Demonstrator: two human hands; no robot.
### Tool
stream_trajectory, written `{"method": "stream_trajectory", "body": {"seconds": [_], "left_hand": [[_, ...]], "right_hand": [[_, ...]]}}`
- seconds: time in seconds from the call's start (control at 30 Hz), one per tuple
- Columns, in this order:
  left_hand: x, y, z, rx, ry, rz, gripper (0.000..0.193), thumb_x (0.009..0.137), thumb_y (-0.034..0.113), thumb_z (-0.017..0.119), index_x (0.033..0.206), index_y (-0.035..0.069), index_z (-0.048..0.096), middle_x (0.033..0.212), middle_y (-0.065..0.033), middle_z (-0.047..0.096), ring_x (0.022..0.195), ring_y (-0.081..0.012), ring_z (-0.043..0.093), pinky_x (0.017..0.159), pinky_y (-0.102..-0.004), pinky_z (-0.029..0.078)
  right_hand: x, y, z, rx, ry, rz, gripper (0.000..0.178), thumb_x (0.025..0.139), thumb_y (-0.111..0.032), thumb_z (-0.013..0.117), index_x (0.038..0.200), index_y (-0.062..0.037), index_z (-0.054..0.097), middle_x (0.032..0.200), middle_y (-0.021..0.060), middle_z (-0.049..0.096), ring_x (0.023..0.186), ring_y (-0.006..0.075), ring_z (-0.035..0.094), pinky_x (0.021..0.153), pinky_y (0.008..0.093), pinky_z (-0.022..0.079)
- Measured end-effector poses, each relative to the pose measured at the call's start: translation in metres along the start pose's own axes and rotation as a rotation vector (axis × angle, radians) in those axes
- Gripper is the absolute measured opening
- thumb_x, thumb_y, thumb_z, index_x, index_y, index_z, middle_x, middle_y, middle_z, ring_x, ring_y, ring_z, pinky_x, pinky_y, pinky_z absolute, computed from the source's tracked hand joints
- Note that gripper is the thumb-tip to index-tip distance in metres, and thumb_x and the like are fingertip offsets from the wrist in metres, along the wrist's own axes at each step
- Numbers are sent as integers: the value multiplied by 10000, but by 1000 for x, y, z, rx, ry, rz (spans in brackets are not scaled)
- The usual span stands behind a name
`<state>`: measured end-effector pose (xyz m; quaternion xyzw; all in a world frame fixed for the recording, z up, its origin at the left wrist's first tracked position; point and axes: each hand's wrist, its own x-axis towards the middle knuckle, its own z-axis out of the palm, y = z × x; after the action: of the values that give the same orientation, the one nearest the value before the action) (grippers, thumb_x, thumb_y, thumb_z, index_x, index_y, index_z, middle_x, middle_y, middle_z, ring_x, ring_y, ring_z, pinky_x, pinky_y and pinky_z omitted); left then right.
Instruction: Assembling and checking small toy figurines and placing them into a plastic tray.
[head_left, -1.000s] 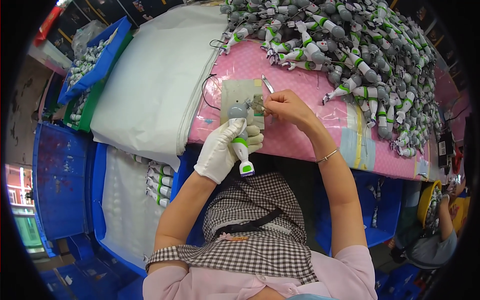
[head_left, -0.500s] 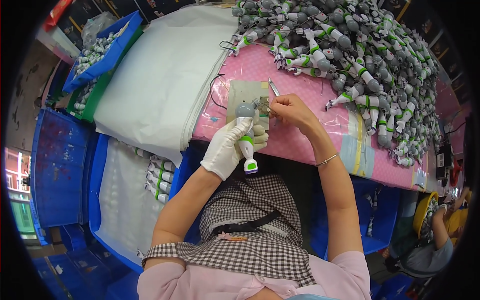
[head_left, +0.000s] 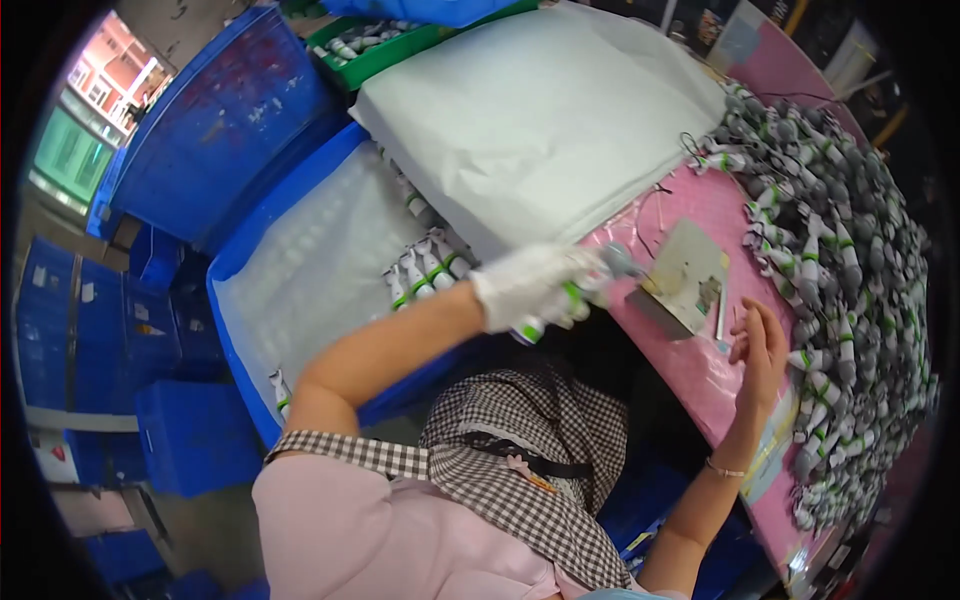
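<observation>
My left hand (head_left: 535,288), in a white glove, is closed around a white, grey and green toy arm. The arm's grey ball end (head_left: 620,260) points toward the work block, and its white-and-green lower end (head_left: 528,330) sticks out below the glove; the middle is covered by my blurred fingers. Bare and loosely bent, with its fingers apart, my right hand (head_left: 760,350) is over the pink table cover and holds nothing visible. Beside it lies a slim metal tool, like tweezers (head_left: 721,318), along a grey metal block (head_left: 680,280).
A large heap of similar toy arms (head_left: 850,270) covers the table's right side. White sheeting (head_left: 540,120) lies at the far left. Below it, a blue bin (head_left: 240,330) holds a row of toy arms (head_left: 425,270) on a white liner. Blue crates (head_left: 190,430) stand farther left.
My view has swung to the left. My left hand has taken the toy arm off the metal block toward the blue bin, and my right hand has drawn back and loosened its pinch.
</observation>
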<state>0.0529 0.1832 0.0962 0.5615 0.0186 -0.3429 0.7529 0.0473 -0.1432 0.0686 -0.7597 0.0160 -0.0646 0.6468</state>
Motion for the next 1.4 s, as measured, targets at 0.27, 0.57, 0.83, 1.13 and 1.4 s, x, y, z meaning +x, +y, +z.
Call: {"method": "stream_trajectory", "body": {"seconds": [0.27,0.57,0.83,1.13,1.4], "left_hand": [[-81,21,-230,1809,604,-302,315,752,289,619,950,46,645,891,-183,654,835,-339,637,739,-399,500],[-6,-44,-317,2120,226,495,111,752,133,540,839,125,608,860,-95,593,897,-286,555,952,-488,365],[-42,-69,-301,1779,481,694,310,699,-25,538,997,7,615,1016,-167,583,1015,-335,536,876,-403,428],[-29,3,-242,1517,940,899,323,892,15,524,1214,-8,521,1246,-139,521,1157,-268,493,983,-352,395],[57,33,-33,1538,821,1440,229,924,294,548,1035,95,571,1025,-115,595,822,-245,563,717,-424,476]], "right_hand": [[4,44,-28,73,56,97,220,917,-147,570,1077,-2,616,751,-4,555,513,29,428,461,164,318],[-25,14,-38,-232,262,199,196,887,-163,591,970,3,653,659,-31,505,532,31,425,464,184,321],[0,20,-64,-327,549,-11,189,841,-151,641,987,-31,647,805,30,613,593,93,540,536,226,429],[102,30,-88,-1512,625,-450,432,724,-129,586,1143,-233,564,846,55,570,838,247,556,820,466,311],[27,-28,5,579,288,-122,282,911,-319,561,1068,-85,567,768,39,597,583,122,584,485,247,473]]}}
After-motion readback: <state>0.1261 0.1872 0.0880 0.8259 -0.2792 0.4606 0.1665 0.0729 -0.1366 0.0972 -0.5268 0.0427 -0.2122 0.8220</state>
